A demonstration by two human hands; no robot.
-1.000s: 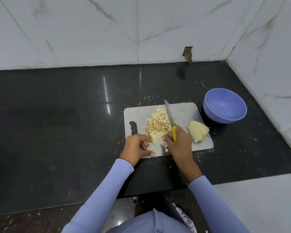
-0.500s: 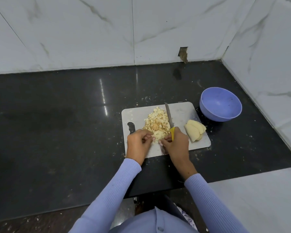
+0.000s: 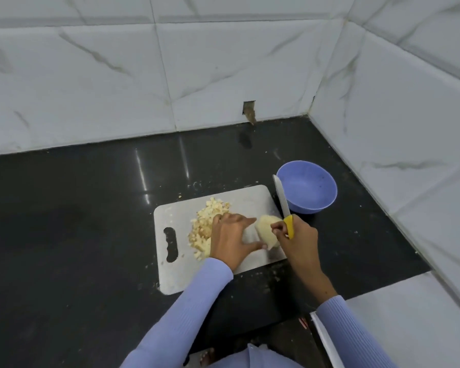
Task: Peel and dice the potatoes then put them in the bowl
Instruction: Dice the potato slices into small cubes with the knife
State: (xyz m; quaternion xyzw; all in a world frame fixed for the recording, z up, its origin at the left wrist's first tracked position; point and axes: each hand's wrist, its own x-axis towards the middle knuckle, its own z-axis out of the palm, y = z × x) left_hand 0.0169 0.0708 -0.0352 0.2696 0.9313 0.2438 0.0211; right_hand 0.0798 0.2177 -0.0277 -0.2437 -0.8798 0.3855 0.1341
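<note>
Change since approx. 1 s ago: both hands have left the diced pile and shifted to the peeled potato pieces at the board's right side.

Left hand [image 3: 233, 239]: fingers spread, thumb and forefinger bracketing the peeled potato pieces [image 3: 267, 231], touching them.

Right hand [image 3: 298, 236]: wrapped round the yellow handle of the knife [image 3: 283, 204]; blade lifted, pointing away toward the bowl, not cutting. Free fingertips touch the potato.

Diced potato pile [image 3: 206, 225]: on the cutting board [image 3: 175, 274], left of centre, partly hidden behind left hand.

Purple bowl [image 3: 307, 191]: on the black counter [image 3: 64, 235] just beyond the board's right corner; appears empty.

Assessment: one batch diced, next being positioned. No transfer to bowl yet. Est. past halfway.

Risk: left fingertips close to the cut line.
</note>
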